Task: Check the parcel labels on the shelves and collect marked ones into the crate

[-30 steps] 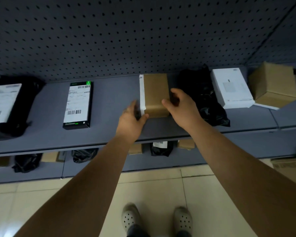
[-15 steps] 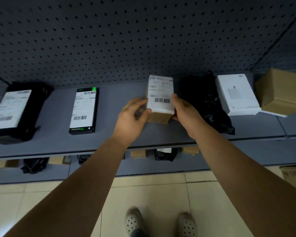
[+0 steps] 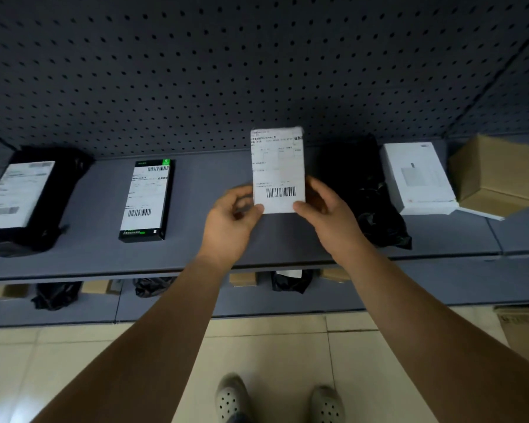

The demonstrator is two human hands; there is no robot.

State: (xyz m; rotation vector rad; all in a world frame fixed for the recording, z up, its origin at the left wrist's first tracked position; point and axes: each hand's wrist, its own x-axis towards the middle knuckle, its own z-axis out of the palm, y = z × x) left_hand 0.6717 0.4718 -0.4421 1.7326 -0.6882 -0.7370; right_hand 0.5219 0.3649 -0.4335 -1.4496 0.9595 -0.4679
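Both hands grasp one parcel (image 3: pixel 278 170) upright above the shelf's (image 3: pixel 104 251) front edge, left hand (image 3: pixel 231 221) and right hand (image 3: pixel 326 213) pinching its lower corners, label facing out.

A: Label on the held parcel (image 3: pixel 278 170): barcode visible, printed text too small to read. No mark can be told.
B: Box body?
A: Hidden behind its own label face. Fingers of the left hand (image 3: pixel 230 222) and right hand (image 3: pixel 327 219) go behind it, out of sight.
B: Edges of view?
A: Black-bagged parcel (image 3: pixel 19 199) cut off at the left edge; cardboard carton (image 3: pixel 522 328) on the floor cut off at the right.
B: Lower shelf (image 3: pixel 165 303)?
A: Mostly hidden under the upper shelf (image 3: pixel 196 193); only parcel fronts show. Labels unreadable.
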